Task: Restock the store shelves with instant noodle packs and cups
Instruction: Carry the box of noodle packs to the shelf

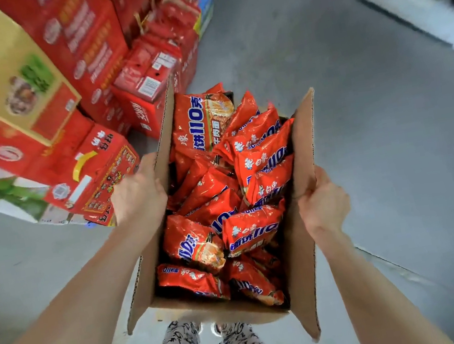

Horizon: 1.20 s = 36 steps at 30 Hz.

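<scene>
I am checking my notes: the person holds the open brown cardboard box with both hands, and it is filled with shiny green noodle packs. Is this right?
Only the colour is wrong. In the head view, the left hand and right hand hold the open brown cardboard box, but the shiny noodle packs filling it are red, not green.
</scene>
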Available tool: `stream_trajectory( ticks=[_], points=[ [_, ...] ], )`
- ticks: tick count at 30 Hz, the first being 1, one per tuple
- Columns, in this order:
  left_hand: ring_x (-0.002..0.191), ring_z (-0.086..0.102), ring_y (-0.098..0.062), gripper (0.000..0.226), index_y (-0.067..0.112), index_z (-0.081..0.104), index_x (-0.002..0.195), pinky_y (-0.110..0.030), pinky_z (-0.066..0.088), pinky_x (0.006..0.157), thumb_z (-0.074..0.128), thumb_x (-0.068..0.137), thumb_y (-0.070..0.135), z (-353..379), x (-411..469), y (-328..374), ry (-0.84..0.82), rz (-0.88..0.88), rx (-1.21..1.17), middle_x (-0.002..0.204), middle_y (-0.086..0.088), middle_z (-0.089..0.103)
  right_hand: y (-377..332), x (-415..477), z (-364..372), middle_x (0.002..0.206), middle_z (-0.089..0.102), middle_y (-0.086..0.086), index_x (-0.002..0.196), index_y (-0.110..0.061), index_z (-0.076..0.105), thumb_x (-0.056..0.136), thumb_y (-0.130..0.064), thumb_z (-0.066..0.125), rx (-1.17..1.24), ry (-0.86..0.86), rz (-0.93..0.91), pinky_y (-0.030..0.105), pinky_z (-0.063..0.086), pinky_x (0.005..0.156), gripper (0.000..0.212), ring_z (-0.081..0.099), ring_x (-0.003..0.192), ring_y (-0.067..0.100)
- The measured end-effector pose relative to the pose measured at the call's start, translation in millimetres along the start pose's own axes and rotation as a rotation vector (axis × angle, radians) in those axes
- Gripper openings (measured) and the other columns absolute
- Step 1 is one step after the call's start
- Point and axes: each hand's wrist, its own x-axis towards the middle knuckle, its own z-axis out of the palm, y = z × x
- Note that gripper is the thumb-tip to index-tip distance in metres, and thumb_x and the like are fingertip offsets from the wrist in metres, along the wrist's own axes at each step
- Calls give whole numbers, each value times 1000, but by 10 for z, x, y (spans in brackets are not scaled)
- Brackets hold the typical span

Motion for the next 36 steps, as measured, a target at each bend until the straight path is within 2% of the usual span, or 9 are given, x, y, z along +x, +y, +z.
stream_trajectory(
  ticks=[3, 6, 12, 18, 23, 27, 36],
  points=[
    [85, 62, -49, 50, 18, 44, 139, -51, 49, 75, 53, 91, 9, -490, 23, 256, 39, 55, 13, 90, -27, 67, -132, -77, -603, 96, 68, 22, 124, -14, 55, 94, -7, 45, 21, 45, -17, 44, 46, 74, 32, 62, 91, 45],
    [86, 61, -50, 50, 18, 45, 138, -50, 47, 72, 52, 90, 7, -838, 76, 498, 87, 87, -3, 91, -27, 67, -218, -94, -1045, 94, 68, 20, 119, -13, 57, 93, -6, 47, 51, 100, -19, 40, 41, 69, 29, 62, 89, 43],
    [93, 60, -52, 51, 17, 45, 138, -51, 48, 77, 53, 89, 4, -1299, 431, 1077, 119, 112, 14, 97, -28, 65, -307, 295, -1582, 103, 70, 14, 125, -17, 57, 81, -1, 55, 88, 152, 13, 38, 48, 75, 47, 63, 95, 41],
    [93, 60, -51, 50, 17, 49, 133, -48, 49, 76, 53, 85, 3, -1390, 1097, 1791, 128, 113, 26, 98, -29, 64, -321, 1177, -1904, 103, 70, 15, 122, -16, 61, 80, -2, 55, 139, 171, -16, 38, 47, 77, 44, 62, 96, 41],
    [97, 59, -52, 53, 18, 48, 135, -51, 49, 82, 53, 85, 3, -1369, 1630, 2406, 115, 88, 29, 105, -30, 63, -313, 1963, -2203, 104, 69, 20, 110, -10, 62, 84, -3, 53, 148, 159, -30, 41, 47, 79, 28, 61, 98, 43],
    [103, 58, -52, 53, 19, 48, 136, -50, 48, 84, 53, 85, 3, -1373, 2059, 2821, 112, 63, 21, 111, -31, 61, -409, 2570, -2463, 102, 69, 19, 105, -12, 62, 83, -4, 52, 126, 175, -30, 39, 46, 78, 26, 61, 98, 43],
    [105, 59, -48, 53, 17, 49, 134, -48, 48, 86, 54, 83, 2, -1306, 3623, 3659, 85, 91, -7, 112, -26, 63, -931, 4061, -2919, 109, 69, 16, 120, -21, 63, 82, -8, 58, 124, 202, 25, 41, 50, 86, 40, 61, 105, 41]
  ],
)
